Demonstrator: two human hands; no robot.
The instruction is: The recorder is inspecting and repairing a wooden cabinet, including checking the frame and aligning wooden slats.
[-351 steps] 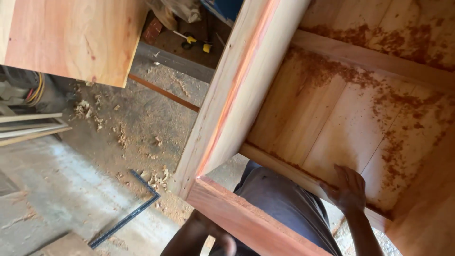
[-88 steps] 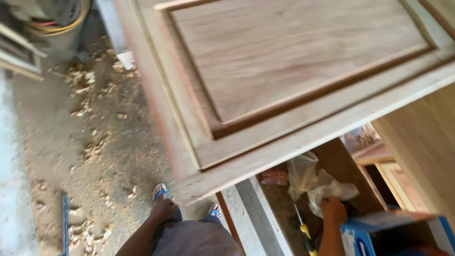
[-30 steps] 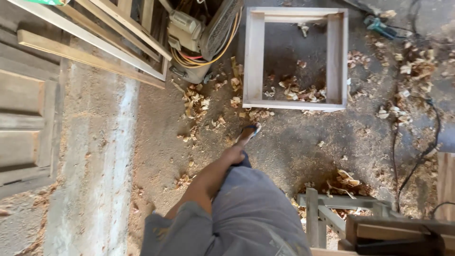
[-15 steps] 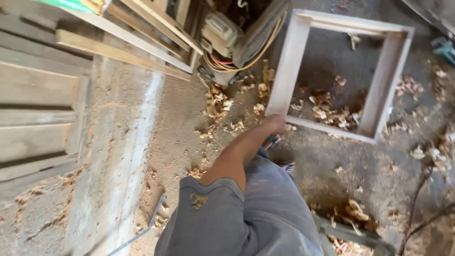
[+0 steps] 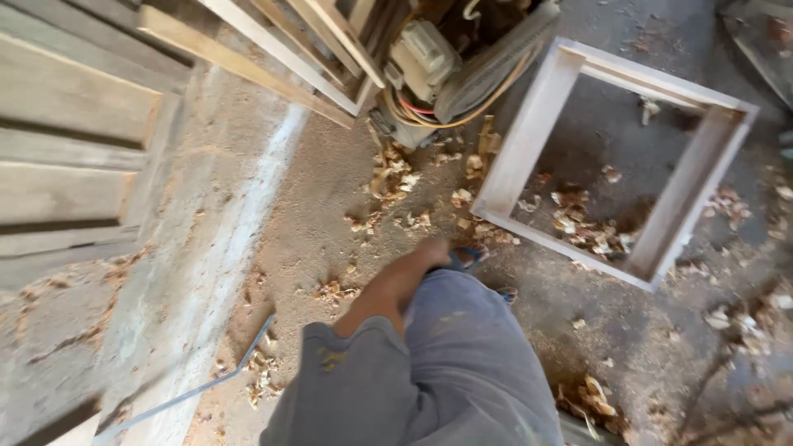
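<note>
At far left lies one weathered grey wooden panel (image 5: 70, 157) with three horizontal boards. Beside it, several pale timber battens (image 5: 273, 62) lean in a stack; their exact number is unclear. One thin blue metal rod (image 5: 194, 388) rests on the dusty concrete floor (image 5: 248, 231). At centre, the left hand (image 5: 429, 252) hangs beside the grey trousers, empty; whether its fingers are curled or apart cannot be told. Ahead of it sits one motor with yellow cables (image 5: 429, 66). One square unpainted wooden frame (image 5: 529, 140) lies flat near the hand, apart from it, with shavings inside.
</note>
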